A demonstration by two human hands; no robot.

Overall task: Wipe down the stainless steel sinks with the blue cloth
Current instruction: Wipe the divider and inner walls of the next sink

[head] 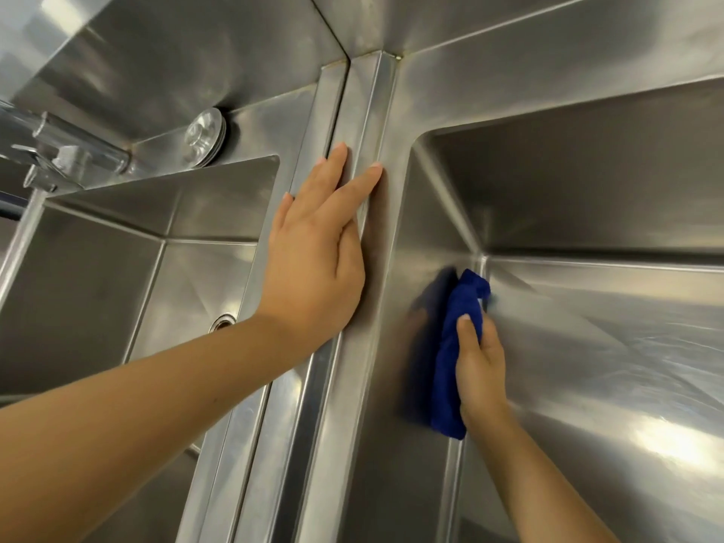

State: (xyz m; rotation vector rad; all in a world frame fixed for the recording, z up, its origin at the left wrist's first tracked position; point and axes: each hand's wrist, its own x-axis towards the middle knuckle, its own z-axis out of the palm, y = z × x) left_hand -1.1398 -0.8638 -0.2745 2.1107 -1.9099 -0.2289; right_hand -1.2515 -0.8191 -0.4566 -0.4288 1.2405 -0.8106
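**Blue cloth against the wall of the right-hand basin**

The blue cloth (450, 358) is bunched into a long wad and pressed against the left inner wall of the right sink (587, 197), low down, close to where that wall meets the basin floor and not far from the back corner. Its dark reflection shows in the steel just beside it. The right hand (482, 362) grips the wad from the side, fingers curled round it and the thumb lying along the top; its top end is a little blurred.

The left hand (313, 264) lies flat and wide, fingers straight and slightly spread, palm down on the raised divider (372, 103) that runs between the two basins. Its fingertips point toward the back, the index finger resting on the ridge nearest the right sink.

On the other side of the divider is the left sink (98, 291), with its drain (224, 321) partly hidden behind the left forearm. A chrome faucet (70, 150) reaches in at the far left edge. Near it a round metal stopper (205, 137) leans against the backsplash (188, 56) on the rear ledge.
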